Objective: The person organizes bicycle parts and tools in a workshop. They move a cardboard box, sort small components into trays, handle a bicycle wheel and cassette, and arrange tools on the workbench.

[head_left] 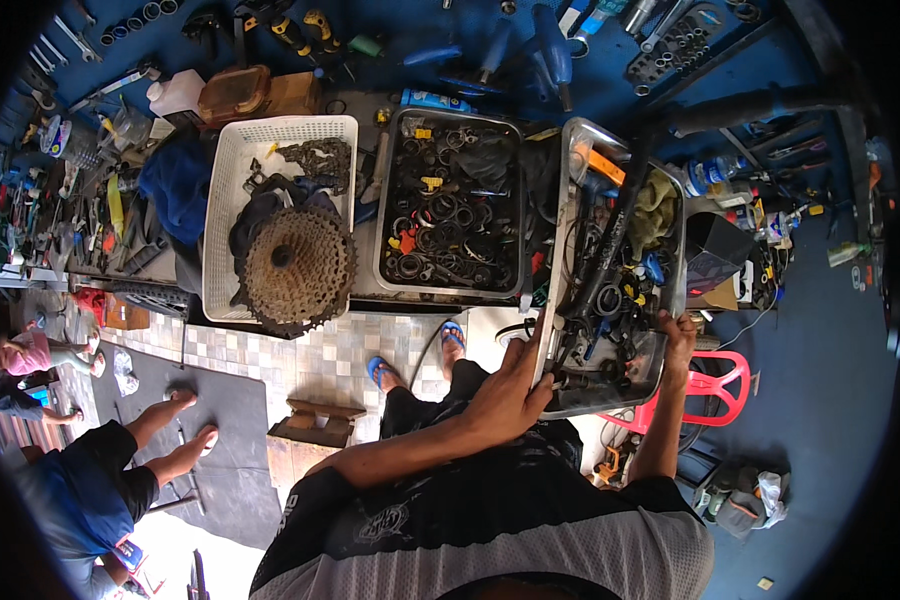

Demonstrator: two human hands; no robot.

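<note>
My left hand (508, 398) is closed on the near left edge of a metal tray (610, 406) at the right end of the bench. On the opposite side, the fingers of my right hand (677, 338) curl over the tray's near right edge. Inside lie a long black bar (613, 225), an olive cloth (654, 208), an orange piece (606, 167) and many small dark parts. To its left sits another metal tray (379, 245) full of rings and small fittings. A white basket (220, 215) further left holds a bicycle cassette (298, 268) and a chain (320, 160).
Tools hang on the blue wall (440, 30) behind the bench. A black frame tube (740, 108) juts in at the right. Below it are a red plastic chair (722, 388) and a bag (740, 500). At the left, another person (80, 490) is near a cardboard box (315, 425).
</note>
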